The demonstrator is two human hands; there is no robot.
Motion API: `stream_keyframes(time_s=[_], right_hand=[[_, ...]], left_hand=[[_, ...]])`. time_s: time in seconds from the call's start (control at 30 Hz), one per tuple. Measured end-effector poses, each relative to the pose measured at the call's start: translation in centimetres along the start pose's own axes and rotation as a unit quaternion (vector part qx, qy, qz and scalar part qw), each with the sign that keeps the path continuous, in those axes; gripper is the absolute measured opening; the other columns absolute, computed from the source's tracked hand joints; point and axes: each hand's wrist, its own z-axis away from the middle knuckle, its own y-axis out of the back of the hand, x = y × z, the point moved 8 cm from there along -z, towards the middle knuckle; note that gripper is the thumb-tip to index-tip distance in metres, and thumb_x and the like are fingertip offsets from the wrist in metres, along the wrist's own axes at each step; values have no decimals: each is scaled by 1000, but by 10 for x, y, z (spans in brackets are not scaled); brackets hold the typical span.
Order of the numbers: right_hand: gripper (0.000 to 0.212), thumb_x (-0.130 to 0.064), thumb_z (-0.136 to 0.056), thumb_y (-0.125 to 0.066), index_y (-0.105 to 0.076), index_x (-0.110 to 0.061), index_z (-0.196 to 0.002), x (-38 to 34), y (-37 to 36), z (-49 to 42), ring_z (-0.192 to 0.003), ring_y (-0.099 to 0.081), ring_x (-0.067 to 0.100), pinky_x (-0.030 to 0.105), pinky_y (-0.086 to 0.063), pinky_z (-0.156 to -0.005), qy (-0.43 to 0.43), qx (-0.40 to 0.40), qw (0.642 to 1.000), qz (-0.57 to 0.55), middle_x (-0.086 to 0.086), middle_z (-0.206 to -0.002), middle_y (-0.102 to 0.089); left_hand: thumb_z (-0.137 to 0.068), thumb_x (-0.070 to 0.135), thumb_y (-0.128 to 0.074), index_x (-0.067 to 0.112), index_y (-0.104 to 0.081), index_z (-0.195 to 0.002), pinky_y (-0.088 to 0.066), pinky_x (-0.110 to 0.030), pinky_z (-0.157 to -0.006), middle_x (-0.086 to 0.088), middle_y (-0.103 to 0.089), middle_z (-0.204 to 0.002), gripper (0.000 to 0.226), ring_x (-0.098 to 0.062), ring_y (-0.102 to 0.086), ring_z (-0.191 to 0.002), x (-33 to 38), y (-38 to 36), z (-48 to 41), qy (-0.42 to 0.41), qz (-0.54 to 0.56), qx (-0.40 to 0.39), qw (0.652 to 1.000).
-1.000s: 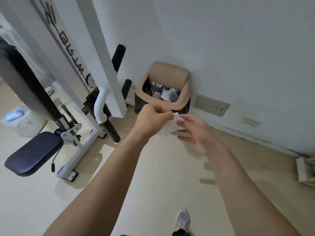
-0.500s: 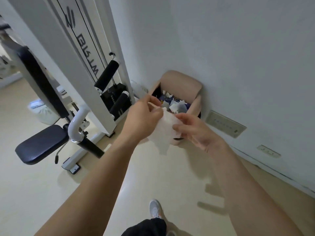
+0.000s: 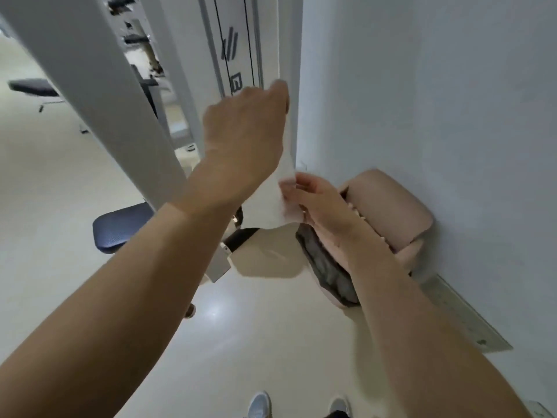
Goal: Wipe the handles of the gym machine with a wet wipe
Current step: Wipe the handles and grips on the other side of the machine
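A white wet wipe [image 3: 271,203] hangs stretched between my two hands in front of the white gym machine [image 3: 99,95]. My left hand [image 3: 245,137] is raised and pinches the wipe's top edge. My right hand [image 3: 313,200] is lower and pinches its right edge. Both hands hover above the floor, close to the machine's upright frame. A short black piece of a handle [image 3: 241,238] shows just below the wipe; the other handles are hidden behind my hands and the frame.
A tan bin with a dark liner [image 3: 388,218] stands against the white wall [image 3: 437,101] right behind my right hand. The machine's dark blue seat pad [image 3: 120,226] is at the lower left. A wall plate [image 3: 464,315] sits low on the wall. My shoes [image 3: 259,404] are at the bottom.
My hands have spread the wipe open, the left hand rising and the right staying low. The view has swung closer to the machine and the bin.
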Motion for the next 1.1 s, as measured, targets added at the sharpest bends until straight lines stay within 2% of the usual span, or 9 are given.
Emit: stream_keyframes(time_s=[0.23,0.4,0.5,0.57,0.63,0.8,0.93,1.03,1.1], right_hand=[[13,-19,-96,-63,-71,-8,-94,-9,-14,-56,-76,-64,16,31,-56,-80,18,-89,991,101,1,-82,-68],[35,-41,-97,-63,-71,-8,-106,-9,0,-64,-76,-70,9,21,-56,-69,7,-116,983,145,-2,-86,-72],[38,-33,-95,-66,-59,-13,-126,-20,10,-68,-99,-62,10,23,-51,-84,60,-61,959,271,-6,-108,-63],[53,-29,-89,-70,-50,-15,-135,-47,4,-61,-116,-52,14,28,-44,-99,215,-30,899,382,0,-127,-54],[66,-28,-84,-71,-44,-16,-144,-65,-23,-47,-131,-43,22,37,-36,-111,353,-82,785,503,4,-143,-45],[47,-33,-86,-68,-55,-19,-129,-54,-83,-50,-109,-56,24,42,-38,-103,406,-172,555,705,4,-120,-61],[27,-34,-88,-67,-62,-16,-107,-45,-110,-57,-73,-55,21,35,-45,-69,384,-164,512,751,1,-79,-55],[22,-39,-86,-68,-61,-20,-96,-39,-125,-64,-68,-57,18,34,-50,-69,324,-203,493,781,-3,-68,-49],[24,-40,-83,-71,-57,-24,-93,-32,-132,-67,-66,-56,16,37,-54,-74,252,-261,492,792,-3,-72,-54]], left_hand=[[-88,-1,-52,11,-61,-118,-44,-41,-75,-15,-61,-110,34,-36,-59,-99,-33,-46,6,160,-131,-13,978],[-86,1,-63,14,-59,-112,-44,-33,-61,-10,-58,-106,30,-25,-58,-84,-28,-61,49,248,-90,-6,965],[-96,10,-55,16,-55,-119,-41,-33,-64,-7,-63,-104,24,-23,-61,-82,-38,-70,65,292,-75,-46,952],[-98,15,-56,18,-57,-120,-38,-32,-67,-5,-67,-107,22,-19,-56,-80,-39,-69,68,304,-59,-41,950],[-99,13,-53,19,-60,-118,-37,-30,-68,-3,-69,-110,21,-15,-51,-80,-41,-66,73,307,-19,-23,951],[-89,7,-47,6,-68,-80,-46,-34,-55,-7,-68,-76,23,-22,-57,-63,-34,-8,130,200,46,187,961],[-81,5,-46,10,-65,-82,-44,-33,-65,-4,-68,-79,19,-25,-60,-72,-108,4,227,438,78,294,846],[-92,19,-47,13,-64,-102,-40,-20,-69,0,-65,-101,20,-19,-58,-89,-168,-34,263,615,160,203,745],[-95,20,-45,11,-64,-90,-33,-11,-56,-3,-63,-88,22,-22,-56,-81,-179,-61,256,607,219,112,756]])
